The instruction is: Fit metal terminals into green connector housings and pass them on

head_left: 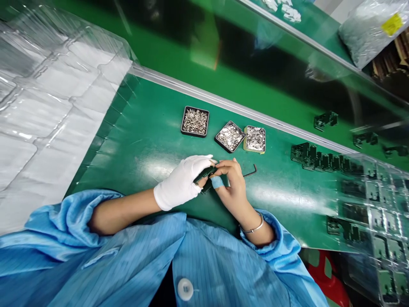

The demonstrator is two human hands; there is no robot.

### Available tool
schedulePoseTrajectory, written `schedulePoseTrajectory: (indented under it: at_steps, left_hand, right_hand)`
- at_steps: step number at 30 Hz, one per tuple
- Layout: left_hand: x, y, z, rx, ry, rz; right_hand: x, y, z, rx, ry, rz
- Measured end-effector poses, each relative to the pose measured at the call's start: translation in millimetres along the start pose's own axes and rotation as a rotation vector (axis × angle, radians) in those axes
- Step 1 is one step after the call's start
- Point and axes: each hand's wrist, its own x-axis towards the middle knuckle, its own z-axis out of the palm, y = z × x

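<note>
My left hand [185,181], in a white glove with bare fingertips, is closed around a small dark green circuit board [204,174]. Bare except for a blue wrap on one finger, my right hand [231,181] pinches at the board's right edge. What lies between those fingertips is too small to make out. Just right of the hands, a black hex key [251,171] rests on the green table mat [159,128]. Beyond the hands stand a black tray of small metal screws [195,121], a second black tray of shiny metal parts [230,136] and a yellowish-edged tray of silvery parts [254,138].
Clear plastic blister trays [54,102] cover the left side. At right, a row of green circuit boards [322,160] stands beside a clear tray [383,213] holding more boards. A metal rail [223,111] borders the table's far side. A red stool [330,277] is below right.
</note>
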Motion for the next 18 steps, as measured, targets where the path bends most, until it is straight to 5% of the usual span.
schedulePoseTrajectory:
  at_steps: [7,12,18]
  left_hand:
    - [10,-1,-8.7,0.11,-0.077,0.052]
    - [2,8,0.7,0.307,0.014,0.041]
    - [-8,3,11.2,0.107,0.033,-0.021]
  right_hand:
    - [-5,-8,2,0.0,-0.055,-0.013]
    - [-4,-5,4,-0.008,-0.049,-0.073]
    - [5,3,-3,0.114,-0.103,0.058]
